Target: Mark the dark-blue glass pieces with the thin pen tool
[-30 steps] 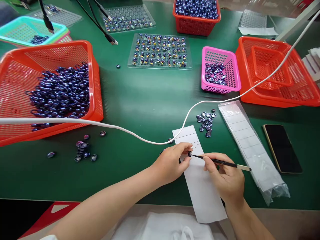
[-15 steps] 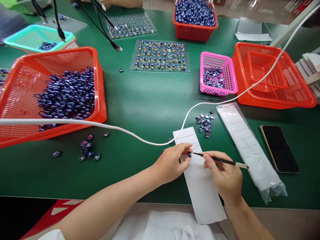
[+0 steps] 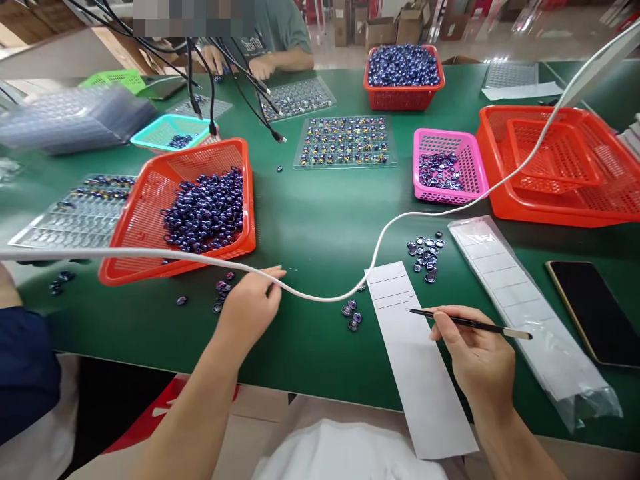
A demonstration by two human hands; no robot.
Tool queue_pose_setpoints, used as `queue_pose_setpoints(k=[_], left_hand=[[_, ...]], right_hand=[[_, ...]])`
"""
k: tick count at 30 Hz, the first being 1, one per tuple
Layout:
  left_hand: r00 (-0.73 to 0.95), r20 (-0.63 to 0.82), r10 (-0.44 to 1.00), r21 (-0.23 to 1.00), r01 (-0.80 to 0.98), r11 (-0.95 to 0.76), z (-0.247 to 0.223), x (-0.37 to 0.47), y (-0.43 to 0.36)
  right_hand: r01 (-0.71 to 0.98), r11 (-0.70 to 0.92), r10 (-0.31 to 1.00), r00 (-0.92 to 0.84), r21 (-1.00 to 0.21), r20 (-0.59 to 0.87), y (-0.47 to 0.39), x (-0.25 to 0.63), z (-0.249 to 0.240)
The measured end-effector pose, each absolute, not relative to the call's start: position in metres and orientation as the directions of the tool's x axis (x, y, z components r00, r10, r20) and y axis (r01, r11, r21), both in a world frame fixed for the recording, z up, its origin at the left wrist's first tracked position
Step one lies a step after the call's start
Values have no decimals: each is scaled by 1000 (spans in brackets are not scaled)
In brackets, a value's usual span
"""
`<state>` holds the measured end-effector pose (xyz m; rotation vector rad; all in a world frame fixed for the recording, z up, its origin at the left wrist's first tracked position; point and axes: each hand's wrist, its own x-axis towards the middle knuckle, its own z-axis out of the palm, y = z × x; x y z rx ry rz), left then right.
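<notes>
Now the left hand (image 3: 250, 303) lies palm-down, fingers loosely spread, touching the white cable (image 3: 310, 293) beside loose beads (image 3: 223, 288) by the orange basket (image 3: 150, 260), while the right hand (image 3: 477, 360) pinches a thin stick (image 3: 467, 323) over the paper strip (image 3: 415, 353), bare green table (image 3: 320, 220) between.

— What is the person wearing?

— Not much shows. Both forearms are bare right up to the bottom edge, with no sleeve over either one.

— Gloves, rings, a watch?

— None to be seen — the left hand (image 3: 250, 303) and the right hand (image 3: 480, 360) are bare, and so are the wrists.

— Any clothing at all?

— Only a white garment (image 3: 350, 453) low in the middle, between the arms. It looks like soft fabric, folded or creased; its cut cannot be told.
</notes>
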<state>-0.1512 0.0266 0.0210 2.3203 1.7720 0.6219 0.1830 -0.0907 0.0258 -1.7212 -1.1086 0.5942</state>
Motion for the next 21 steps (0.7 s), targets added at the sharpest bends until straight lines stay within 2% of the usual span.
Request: queue_pose_setpoints(k=[3, 7, 10, 14, 18, 21], left_hand=[[199, 280, 939, 285, 917, -279, 14, -165, 25], [282, 268, 921, 412, 831, -374, 19, -131, 18], [429, 173, 887, 533, 716, -451, 25, -87, 19], [618, -1, 787, 611, 623, -488, 27, -49, 39], [677, -109, 728, 627, 615, -478, 27, -39, 56], [659, -120, 742, 596, 646, -478, 31, -37, 53]], right_hand=[[420, -128, 884, 459, -899, 88, -91, 183, 24], [432, -141, 886, 456, -891, 81, -92, 184, 19], [432, -140, 891, 447, -891, 77, -92, 186, 16], [421, -153, 891, 450, -894, 59, -92, 188, 13], [407, -169, 889, 457, -897, 40, -91, 189, 12], [377, -170, 900, 436, -910, 13, -89, 192, 17]])
